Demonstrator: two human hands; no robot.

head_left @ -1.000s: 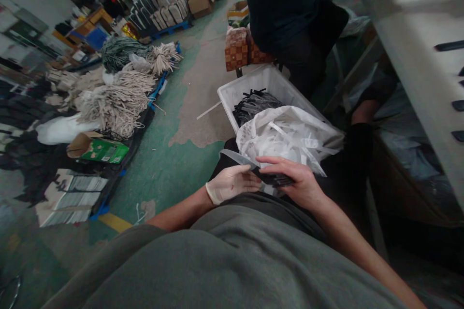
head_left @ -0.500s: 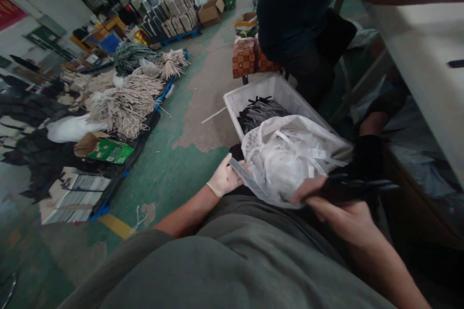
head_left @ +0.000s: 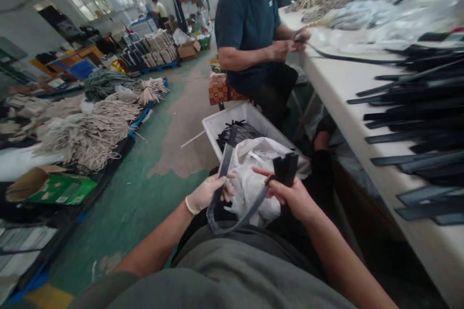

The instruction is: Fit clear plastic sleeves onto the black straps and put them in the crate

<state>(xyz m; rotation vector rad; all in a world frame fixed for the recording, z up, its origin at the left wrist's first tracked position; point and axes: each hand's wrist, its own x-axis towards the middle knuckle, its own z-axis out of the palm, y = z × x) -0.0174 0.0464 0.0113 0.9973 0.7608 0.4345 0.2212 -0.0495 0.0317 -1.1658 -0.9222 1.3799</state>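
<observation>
Pinching a dark strap (head_left: pixel 227 158) in the gloved left hand (head_left: pixel 205 195), with a grip pressed closed between thumb and fingers. Rising above that hand to a loose end in front of a white crate (head_left: pixel 266 125), sagging below into a loop near the lap, then climbing to the bare right hand (head_left: pixel 292 195). Clasping there a bundle of black strips (head_left: pixel 285 168) in a closed grip, with index finger stretched out, and touching the strap too.

Just beyond the hands, heaped in the far part of the crate: more dark strips (head_left: pixel 251 135). Covering the near part with a white plastic bag (head_left: pixel 267 143), gaping at the mouth and filled with white strips (head_left: pixel 256 156); impossible to tell whether resting inside the crate or on the lap.

To the left, among piled beige cords (head_left: pixel 90 128), a green-sided carton (head_left: pixel 61 188) with contents hard to make out. To the right, on a white worktop (head_left: pixel 344 89), spread thickly with black straps (head_left: pixel 427 116). Seated at its far corner, a co-worker (head_left: pixel 246 19), handling another strap (head_left: pixel 348 59).
</observation>
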